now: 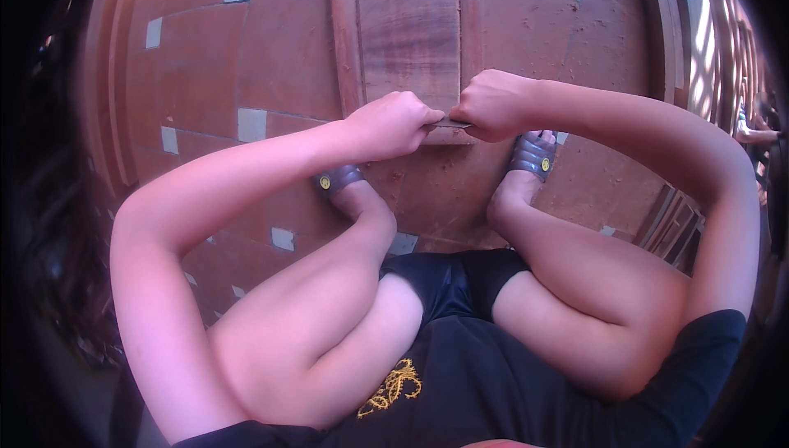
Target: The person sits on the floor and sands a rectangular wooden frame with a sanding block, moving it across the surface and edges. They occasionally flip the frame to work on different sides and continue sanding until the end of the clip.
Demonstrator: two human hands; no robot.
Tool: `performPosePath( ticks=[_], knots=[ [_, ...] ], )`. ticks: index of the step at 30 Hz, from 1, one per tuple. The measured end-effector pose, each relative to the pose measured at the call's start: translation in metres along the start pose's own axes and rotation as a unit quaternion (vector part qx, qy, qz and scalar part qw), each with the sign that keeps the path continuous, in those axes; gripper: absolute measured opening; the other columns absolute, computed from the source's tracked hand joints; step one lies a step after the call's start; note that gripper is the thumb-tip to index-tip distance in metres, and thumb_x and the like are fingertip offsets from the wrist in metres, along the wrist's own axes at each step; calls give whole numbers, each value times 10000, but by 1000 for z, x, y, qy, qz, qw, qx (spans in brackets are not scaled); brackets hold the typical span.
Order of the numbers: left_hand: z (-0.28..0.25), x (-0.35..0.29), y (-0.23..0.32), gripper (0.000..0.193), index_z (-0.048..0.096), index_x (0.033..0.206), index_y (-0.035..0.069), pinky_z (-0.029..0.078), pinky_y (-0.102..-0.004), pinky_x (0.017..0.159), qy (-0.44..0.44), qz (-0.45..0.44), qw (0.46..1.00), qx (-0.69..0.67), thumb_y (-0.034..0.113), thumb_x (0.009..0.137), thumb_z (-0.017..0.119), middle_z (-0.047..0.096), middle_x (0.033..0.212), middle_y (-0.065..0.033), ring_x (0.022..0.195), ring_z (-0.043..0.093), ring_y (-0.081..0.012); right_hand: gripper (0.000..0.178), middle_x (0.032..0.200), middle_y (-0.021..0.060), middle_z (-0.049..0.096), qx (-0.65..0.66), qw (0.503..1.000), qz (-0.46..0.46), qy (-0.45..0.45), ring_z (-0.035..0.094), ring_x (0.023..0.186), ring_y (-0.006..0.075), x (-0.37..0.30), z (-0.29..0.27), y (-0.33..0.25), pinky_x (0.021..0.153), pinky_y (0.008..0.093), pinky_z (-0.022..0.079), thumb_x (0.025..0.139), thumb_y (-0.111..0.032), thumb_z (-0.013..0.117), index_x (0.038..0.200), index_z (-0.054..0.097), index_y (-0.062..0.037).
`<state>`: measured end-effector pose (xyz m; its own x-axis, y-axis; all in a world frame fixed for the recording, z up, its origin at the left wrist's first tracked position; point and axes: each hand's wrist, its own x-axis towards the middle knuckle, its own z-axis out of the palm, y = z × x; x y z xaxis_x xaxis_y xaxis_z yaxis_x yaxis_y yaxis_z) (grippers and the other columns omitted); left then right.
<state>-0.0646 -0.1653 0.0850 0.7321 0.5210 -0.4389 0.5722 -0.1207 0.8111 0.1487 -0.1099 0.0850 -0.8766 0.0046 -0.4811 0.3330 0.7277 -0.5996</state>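
My left hand (393, 123) and my right hand (493, 104) are both clenched on a thin flat metal blade (449, 123), one hand at each end. The blade lies across the near end of a reddish wooden panel (408, 33) that stretches away from me on the floor. Its raised side rails (345, 33) run along both edges. I am squatting, with my knees wide apart and my feet in grey sandals (534, 154) planted just behind the panel's near end. Most of the blade is hidden inside my fists.
The floor (271, 53) is red-brown with small pale square tiles set in it. Wooden frames and slatted pieces lean at the right (675, 218). Another person's arm shows at the far right edge (752, 131). A curved wooden edge runs down the left side.
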Motion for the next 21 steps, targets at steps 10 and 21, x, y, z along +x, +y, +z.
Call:
performPosePath(
  ticks=[10,21],
  knots=[
    [-14,18,-2,458,718,1241,91,537,-444,751,-81,-40,996,-10,-10,820,571,678,890,-279,767,658,-423,220,795,187,705,88,994,38,47,683,771,400,-2,20,6,713,517,544,915,-229,591,940,740,-68],
    [-6,35,2,380,711,1227,47,545,-417,789,-63,-8,995,-75,42,859,618,702,956,-269,828,700,-381,193,847,167,739,-15,986,99,-134,728,854,337,-14,-28,2,735,440,578,808,-125,604,870,763,-34]
  ],
)
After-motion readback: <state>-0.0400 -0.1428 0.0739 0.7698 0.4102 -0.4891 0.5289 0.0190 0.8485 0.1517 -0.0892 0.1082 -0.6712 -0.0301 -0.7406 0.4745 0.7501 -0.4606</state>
